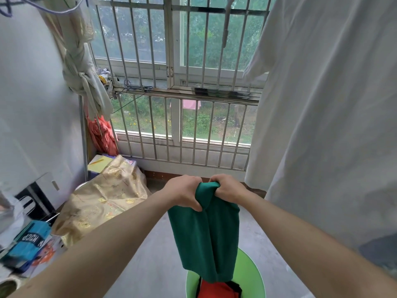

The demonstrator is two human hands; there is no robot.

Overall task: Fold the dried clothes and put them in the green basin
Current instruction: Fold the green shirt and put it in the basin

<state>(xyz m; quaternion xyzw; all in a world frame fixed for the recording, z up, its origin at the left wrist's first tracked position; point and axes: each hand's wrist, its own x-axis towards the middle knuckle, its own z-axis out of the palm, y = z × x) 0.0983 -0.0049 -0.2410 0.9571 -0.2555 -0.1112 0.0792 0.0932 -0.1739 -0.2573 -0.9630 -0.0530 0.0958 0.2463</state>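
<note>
Both hands, left hand (184, 193) and right hand (228, 188), clamp curled fingers on the folded dark green cloth (204, 235) above the green basin (249, 274); folding looks nearly done, lowering comes next.

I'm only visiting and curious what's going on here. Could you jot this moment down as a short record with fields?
activity: holding up a dark green cloth, which hangs over the basin
left hand: grips the cloth's top edge
right hand: grips the top edge right beside it
green basin: on the floor below, holds a red garment
hanging nearby: white garment, on the right
</note>
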